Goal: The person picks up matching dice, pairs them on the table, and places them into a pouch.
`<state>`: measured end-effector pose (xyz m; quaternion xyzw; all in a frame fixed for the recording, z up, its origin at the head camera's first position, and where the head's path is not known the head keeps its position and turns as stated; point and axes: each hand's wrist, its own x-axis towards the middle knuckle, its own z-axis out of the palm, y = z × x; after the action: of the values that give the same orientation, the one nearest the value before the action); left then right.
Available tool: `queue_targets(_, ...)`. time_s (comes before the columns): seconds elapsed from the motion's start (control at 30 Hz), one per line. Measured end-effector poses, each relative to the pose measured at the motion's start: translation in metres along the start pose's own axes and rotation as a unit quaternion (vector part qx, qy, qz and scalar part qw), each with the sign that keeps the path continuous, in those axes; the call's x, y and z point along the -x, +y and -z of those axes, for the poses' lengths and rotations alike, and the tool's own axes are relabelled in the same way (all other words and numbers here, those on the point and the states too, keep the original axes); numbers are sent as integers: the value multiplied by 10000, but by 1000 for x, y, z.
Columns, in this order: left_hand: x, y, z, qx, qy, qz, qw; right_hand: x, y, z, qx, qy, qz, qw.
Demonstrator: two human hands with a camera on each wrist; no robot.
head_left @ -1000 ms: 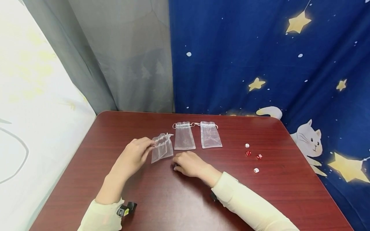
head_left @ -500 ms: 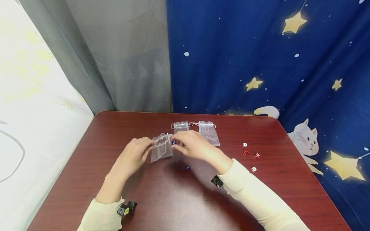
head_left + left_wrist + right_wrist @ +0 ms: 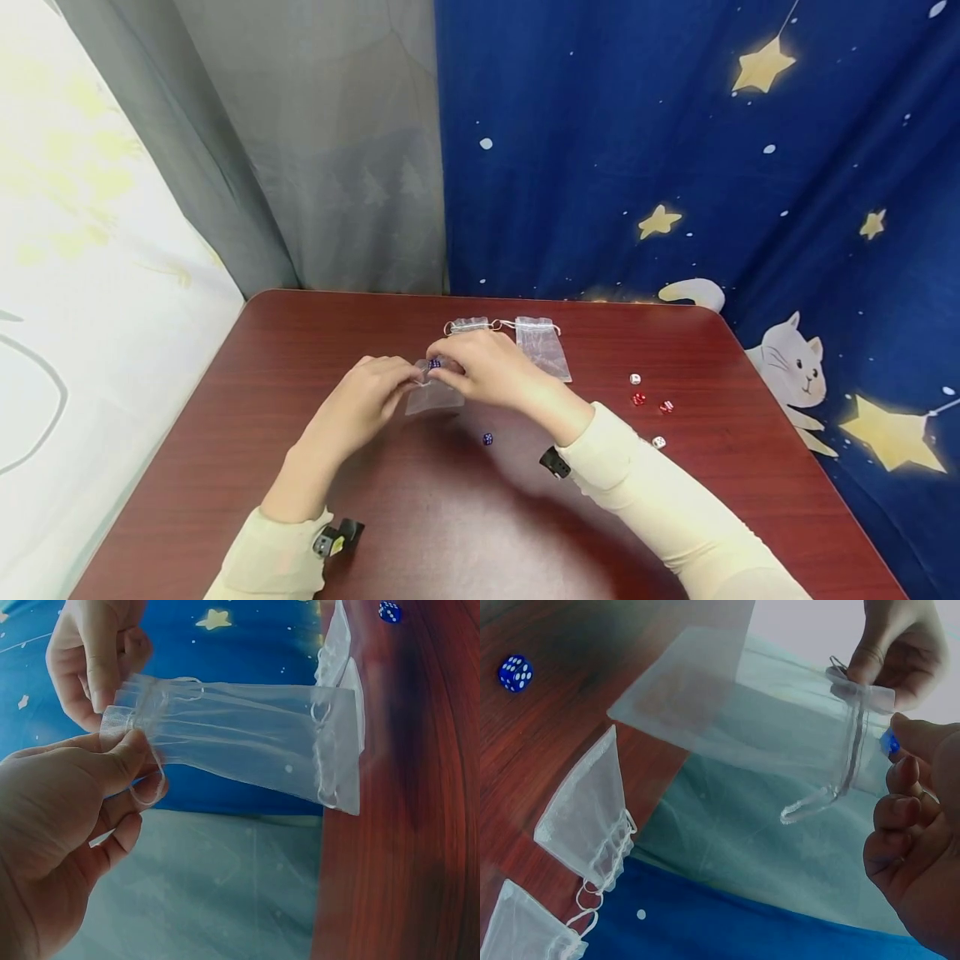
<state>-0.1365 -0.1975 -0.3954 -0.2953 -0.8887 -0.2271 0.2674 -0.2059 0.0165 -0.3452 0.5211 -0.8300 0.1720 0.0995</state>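
Note:
My left hand (image 3: 408, 383) pinches the gathered rim of a sheer white drawstring pouch (image 3: 435, 397) and holds it off the red-brown table (image 3: 315, 350). The pouch (image 3: 247, 742) hangs out flat from the left hand (image 3: 124, 750) in the left wrist view. At the pouch's mouth my right hand (image 3: 442, 369) pinches a blue die (image 3: 434, 363) between its fingertips. In the right wrist view that blue die (image 3: 889, 742) shows just beside the pouch (image 3: 765, 712) rim. A second blue die (image 3: 487, 438) lies on the table below the hands.
Two more sheer pouches (image 3: 468, 325) (image 3: 542, 346) lie flat behind the hands. To the right are two red dice (image 3: 638, 398) (image 3: 666, 406) and two white dice (image 3: 635, 378) (image 3: 658, 442). Curtains hang close behind the table's far edge.
My right hand rose from the table with a blue die and came to the pouch's mouth. One blue die stayed on the table. The left hand kept its hold and shifted slightly right.

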Motion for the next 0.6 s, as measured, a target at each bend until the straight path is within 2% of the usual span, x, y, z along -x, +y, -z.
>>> queue_targets(0.27, 1, 0, -2, -30, 204, -33, 9998, 7, 4, -4, -142, 478, 66, 9987)
queue_targets(0.43, 2, -1, -3, -52, 277, -7, 9996, 17, 13, -6, -515, 788, 104, 9955)
queue_targets(0.6, 3, -3, -3, -70, 291, 45, 9995, 35, 25, -12, -763, 865, -177, 9932)
